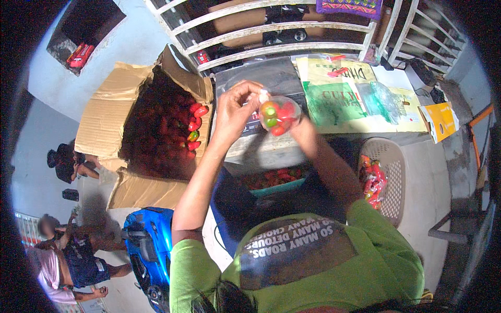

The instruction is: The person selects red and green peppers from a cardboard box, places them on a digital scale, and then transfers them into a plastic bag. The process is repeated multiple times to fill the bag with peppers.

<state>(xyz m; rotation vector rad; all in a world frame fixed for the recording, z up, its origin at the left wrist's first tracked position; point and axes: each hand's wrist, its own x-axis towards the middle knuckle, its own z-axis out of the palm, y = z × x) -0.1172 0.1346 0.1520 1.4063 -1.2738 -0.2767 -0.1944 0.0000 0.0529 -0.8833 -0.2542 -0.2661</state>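
Observation:
A clear plastic bag of red, orange and green peppers (279, 116) is held up over the table edge in front of me. My left hand (239, 107) pinches the bag's gathered white neck between thumb and fingers. At the bag's lower right, my right hand (303, 129) cups it, its fingers mostly hidden behind the bag. Left of my left forearm stands an open cardboard box (107, 112) with many red peppers (194, 125) inside, its depth in dark shadow. Below the table edge, more peppers (274, 179) lie in a green-rimmed container (279, 189).
A beige basket (394, 180) with bagged peppers (372, 182) stands at the right. Printed plastic sheets (334, 101) and a dark panel (250, 75) cover the table before a white metal grille (282, 26). A blue ride-on toy (156, 245) and another person (78, 255) are at the left.

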